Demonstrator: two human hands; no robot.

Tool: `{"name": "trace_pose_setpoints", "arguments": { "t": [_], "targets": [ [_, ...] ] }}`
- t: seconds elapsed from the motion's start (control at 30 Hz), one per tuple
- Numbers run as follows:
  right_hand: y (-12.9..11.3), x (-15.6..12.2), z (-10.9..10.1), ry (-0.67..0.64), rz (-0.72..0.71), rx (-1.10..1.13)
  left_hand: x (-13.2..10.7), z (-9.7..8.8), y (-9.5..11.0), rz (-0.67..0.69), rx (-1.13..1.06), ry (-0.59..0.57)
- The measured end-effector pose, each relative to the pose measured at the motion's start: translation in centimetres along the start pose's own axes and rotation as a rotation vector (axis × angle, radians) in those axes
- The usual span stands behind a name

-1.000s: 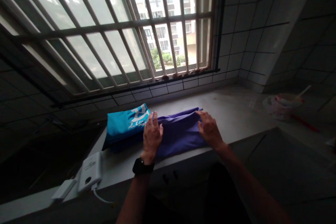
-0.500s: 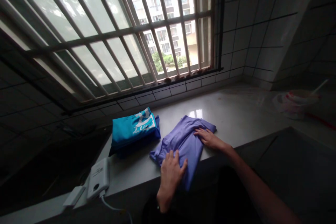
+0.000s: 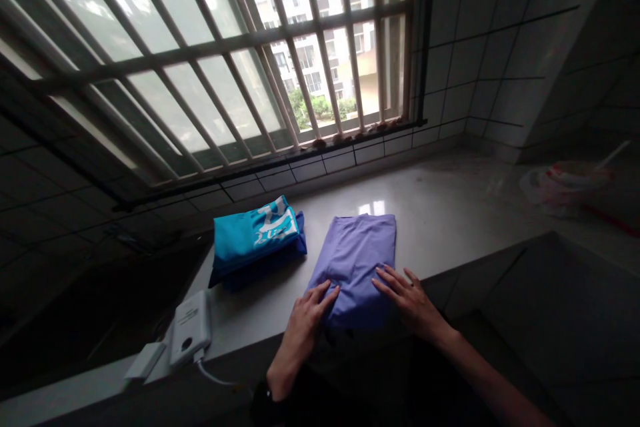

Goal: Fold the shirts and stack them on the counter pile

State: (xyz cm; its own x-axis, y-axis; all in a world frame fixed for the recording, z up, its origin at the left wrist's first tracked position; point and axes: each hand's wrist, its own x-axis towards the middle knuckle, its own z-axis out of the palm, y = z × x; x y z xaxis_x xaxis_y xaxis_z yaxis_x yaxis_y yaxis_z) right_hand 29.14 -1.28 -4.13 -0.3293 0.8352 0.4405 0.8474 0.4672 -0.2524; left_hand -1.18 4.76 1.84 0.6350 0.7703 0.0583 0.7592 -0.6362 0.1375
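Observation:
A purple cloth point(image 3: 357, 247), perhaps a folded garment, lies as a rough rectangle on the counter. Its near end reaches over the counter's front edge, and small creases run across its middle. My left hand point(image 3: 305, 313) rests on the near left side of the cloth with fingers stretched out over it. At the near right side, my right hand point(image 3: 410, 297) lies with its fingers spread on the fabric. To the left of the cloth sits a folded stack of turquoise fabric point(image 3: 240, 237) with white print, dark blue fabric showing beneath.
A pale counter point(image 3: 440, 207) runs under a barred window point(image 3: 300, 33). A white device point(image 3: 191, 330) with a cable stands at front left, beside a smaller white block point(image 3: 145, 361). A dark sink-like recess point(image 3: 100, 307) lies left. Far right is a bowl in a plastic bag point(image 3: 567, 183).
The purple cloth has gone from skewed and bunched to a flatter, straighter rectangle. My left hand moved slightly left; my right hand came nearer to me along the cloth.

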Motion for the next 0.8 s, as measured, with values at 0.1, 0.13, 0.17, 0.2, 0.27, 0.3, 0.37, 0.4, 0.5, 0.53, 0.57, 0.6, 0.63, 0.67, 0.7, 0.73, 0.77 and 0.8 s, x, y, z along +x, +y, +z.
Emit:
{"name": "trace_pose_setpoints", "arguments": {
  "t": [0.1,0.13,0.17,0.2,0.27,0.3,0.37,0.4,0.5,0.53,0.57,0.6,0.63,0.67,0.7,0.73,0.77,0.8],
  "targets": [
    [-0.4,0.5,0.2,0.153,-0.061,-0.028,1.4,-4.4,-1.2,0.148,-0.166,-0.119],
    [-0.3,0.7,-0.3,0.184,-0.079,-0.001,1.9,-6.2,-1.3,0.167,-0.197,-0.123],
    [-0.2,1.0,-0.9,0.204,-0.078,0.038,2.5,-7.9,-1.2,0.168,-0.21,-0.105],
    [0.1,1.5,-1.6,0.223,-0.051,0.086,3.4,-9.5,-1.0,0.161,-0.209,-0.07],
    [0.9,2.9,-2.9,0.257,0.081,0.189,5.7,-11.9,-0.2,0.133,-0.194,0.051],
    [1.5,3.8,-3.3,0.276,0.176,0.234,7.2,-12.6,0.2,0.108,-0.182,0.123],
    [2.8,6.1,-3.7,0.333,0.379,0.285,10.4,-12.4,0.8,0.018,-0.137,0.269],
    [3.5,7.3,-3.6,0.361,0.456,0.284,11.8,-11.5,1.0,-0.044,-0.108,0.325],
    [4.8,9.7,-2.2,0.348,0.557,0.195,14.4,-6.9,1.4,-0.24,-0.103,0.178],
    [4.9,10.0,-1.6,0.308,0.562,0.159,14.5,-5.1,1.4,-0.288,-0.139,0.076],
    [5.1,10.2,-1.1,0.264,0.561,0.13,14.3,-3.4,1.4,-0.327,-0.171,0.055],
    [5.1,10.1,-0.6,0.232,0.559,0.114,14.0,-2.0,1.4,-0.343,-0.207,0.076],
    [5.2,10.0,-0.2,0.221,0.557,0.114,13.5,-0.9,1.4,-0.357,-0.252,0.118],
    [5.3,9.8,0.0,0.226,0.555,0.13,13.0,-0.1,1.4,-0.374,-0.3,0.182],
    [5.4,9.6,0.2,0.243,0.553,0.156,12.5,0.5,1.5,-0.397,-0.351,0.245],
    [5.6,9.5,0.3,0.266,0.553,0.189,12.2,0.8,1.8,-0.422,-0.402,0.303],
    [5.8,9.5,0.4,0.291,0.552,0.228,11.9,1.0,2.1,-0.437,-0.45,0.354],
    [6.0,9.4,0.5,0.318,0.552,0.269,11.8,1.1,2.5,-0.43,-0.495,0.398]
  ]
}}
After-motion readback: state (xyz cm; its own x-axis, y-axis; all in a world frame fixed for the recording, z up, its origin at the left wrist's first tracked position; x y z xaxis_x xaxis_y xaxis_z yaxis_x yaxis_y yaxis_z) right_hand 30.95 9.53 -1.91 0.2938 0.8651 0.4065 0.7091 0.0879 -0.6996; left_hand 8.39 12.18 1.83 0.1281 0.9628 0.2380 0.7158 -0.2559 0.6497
